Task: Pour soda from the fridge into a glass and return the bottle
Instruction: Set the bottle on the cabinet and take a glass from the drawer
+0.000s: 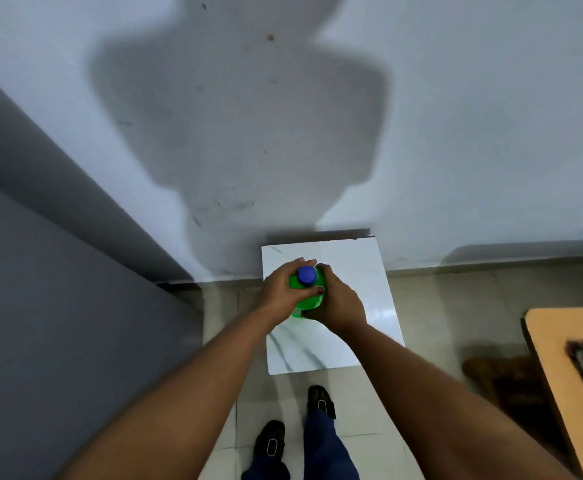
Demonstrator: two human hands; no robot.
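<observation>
The green soda bottle point(306, 296) stands over the small white marble-topped table point(331, 348) by the wall, blue cap point(306, 275) on; the left hand point(281, 287) and right hand point(338, 303) both wrap its shoulder. No glass shows. Likely thin, smooth plastic — it would dent if squeezed; best gripped firmly on the body, below the neck.

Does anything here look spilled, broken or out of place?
Nothing looks spilled or broken. Both hands, left and right, hold a green bottle upright over a small white table, blue cap still on. One oddity: no glass is in view for pouring.
</observation>
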